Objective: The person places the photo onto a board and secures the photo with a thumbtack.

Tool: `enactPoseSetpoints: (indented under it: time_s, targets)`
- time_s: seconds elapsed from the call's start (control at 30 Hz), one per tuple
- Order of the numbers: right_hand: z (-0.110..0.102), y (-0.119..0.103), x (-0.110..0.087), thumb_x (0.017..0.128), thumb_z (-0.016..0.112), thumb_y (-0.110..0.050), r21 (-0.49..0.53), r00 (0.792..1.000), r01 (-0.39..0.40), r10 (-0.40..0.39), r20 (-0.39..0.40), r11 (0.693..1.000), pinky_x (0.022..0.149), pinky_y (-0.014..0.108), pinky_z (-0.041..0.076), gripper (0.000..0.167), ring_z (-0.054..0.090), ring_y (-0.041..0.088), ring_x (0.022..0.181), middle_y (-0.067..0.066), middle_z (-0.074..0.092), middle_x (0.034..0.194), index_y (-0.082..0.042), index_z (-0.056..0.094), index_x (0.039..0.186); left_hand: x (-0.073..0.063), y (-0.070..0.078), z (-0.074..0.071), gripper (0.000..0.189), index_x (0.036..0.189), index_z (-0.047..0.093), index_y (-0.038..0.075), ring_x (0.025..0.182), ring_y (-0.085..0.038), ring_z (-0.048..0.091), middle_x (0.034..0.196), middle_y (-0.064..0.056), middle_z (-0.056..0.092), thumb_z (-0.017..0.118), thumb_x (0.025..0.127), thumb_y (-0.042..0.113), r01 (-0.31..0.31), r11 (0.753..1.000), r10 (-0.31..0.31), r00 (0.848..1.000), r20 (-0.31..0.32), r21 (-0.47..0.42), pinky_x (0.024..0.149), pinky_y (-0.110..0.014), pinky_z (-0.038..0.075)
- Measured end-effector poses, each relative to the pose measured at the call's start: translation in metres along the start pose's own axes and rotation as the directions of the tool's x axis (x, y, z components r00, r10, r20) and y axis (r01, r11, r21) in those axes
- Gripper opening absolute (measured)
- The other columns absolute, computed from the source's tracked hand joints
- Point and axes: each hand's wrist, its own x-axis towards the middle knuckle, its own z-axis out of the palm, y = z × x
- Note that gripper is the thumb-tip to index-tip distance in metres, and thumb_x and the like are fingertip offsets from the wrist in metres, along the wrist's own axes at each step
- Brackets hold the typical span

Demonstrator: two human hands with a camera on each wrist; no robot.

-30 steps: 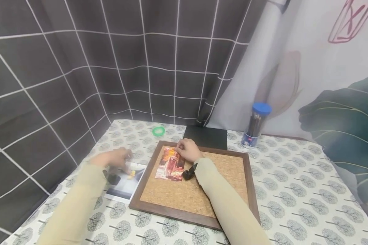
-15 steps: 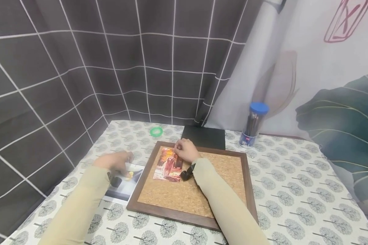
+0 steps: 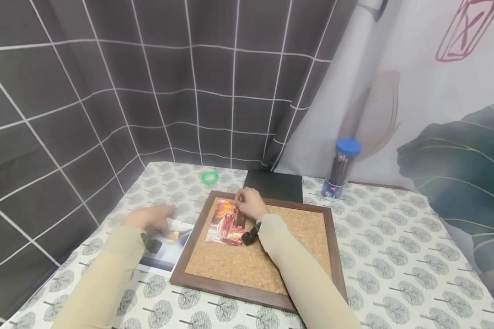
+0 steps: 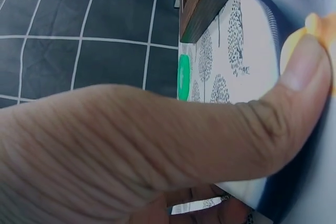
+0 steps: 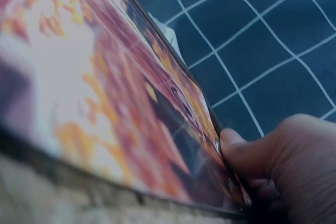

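A photo of a golden dog among autumn leaves point(image 3: 226, 221) lies at the upper left of a brown-framed corkboard point(image 3: 238, 265). My right hand point(image 3: 251, 203) pinches its upper right corner; in the right wrist view the thumb point(image 5: 236, 148) is at that corner, while the other fingers are mostly hidden. Left of the board, my left hand point(image 3: 150, 219) is over a second photo point(image 3: 160, 258), which is grey and dark with a yellow figure. Its thumb point(image 4: 302, 72) rests on the yellow figure, apart from the fingers, which are partly hidden below in the left wrist view.
A green ring point(image 3: 210, 177) sits behind the board. Next to it, a flat black panel point(image 3: 273, 185) lies at the table's back edge. A clear blue-lidded jar point(image 3: 340, 169) holding dark sticks stands at back right. A tree-print cloth point(image 3: 387, 274) covers the table.
My left hand has settled over the left photo after a blurred motion. The right hand stays at the dog photo's corner.
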Motion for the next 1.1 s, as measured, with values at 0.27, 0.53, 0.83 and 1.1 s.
enactPoseSetpoints:
  time_s: [0.27,0.53,0.83,1.1]
  targets:
    - [0.002,-0.006,-0.001,0.089,0.076,-0.020,0.022,0.999,-0.038,0.038,0.004,0.999,0.077,0.038,0.044,0.016,0.051,0.020,0.080,0.001,0.055,0.081,-0.014,0.065,0.079,-0.007,-0.002,-0.002,0.087,0.143,0.050,0.002,0.131,-0.052,0.043,0.146,-0.027,0.047,0.087,0.070,0.032,0.006,0.999,-0.004,0.999,-0.048,0.043,0.103,-0.071,0.034]
    - [0.002,-0.006,0.001,0.089,0.075,-0.019,0.007,1.000,-0.025,0.025,0.000,1.000,0.075,0.036,0.043,0.013,0.050,0.019,0.080,0.000,0.054,0.080,-0.014,0.066,0.081,-0.005,-0.009,-0.009,0.077,0.138,0.053,-0.004,0.101,-0.044,0.061,0.131,-0.027,0.058,0.085,0.074,0.023,-0.080,0.997,0.080,0.996,-0.026,0.004,0.089,-0.058,0.051]
    - [-0.003,-0.001,0.000,0.091,0.071,-0.024,0.062,1.000,0.027,-0.028,0.004,0.998,0.078,0.035,0.044,0.010,0.052,0.018,0.081,-0.002,0.058,0.083,-0.014,0.071,0.092,-0.001,-0.029,-0.021,0.029,0.106,0.069,0.008,0.104,-0.033,0.062,0.108,-0.010,0.068,0.078,0.084,0.025,-0.295,0.949,0.307,0.945,-0.109,0.116,0.097,-0.061,0.045]
    - [-0.028,-0.005,0.001,0.096,0.067,-0.017,0.076,0.978,0.154,-0.163,0.131,0.985,0.095,0.038,0.048,0.020,0.062,0.017,0.103,-0.001,0.070,0.111,-0.014,0.071,0.115,0.001,-0.031,-0.022,0.029,0.110,0.067,0.008,0.073,-0.014,0.061,0.097,-0.002,0.067,0.076,0.088,0.024,-0.305,0.952,0.306,0.948,-0.088,0.022,0.076,-0.038,0.053]
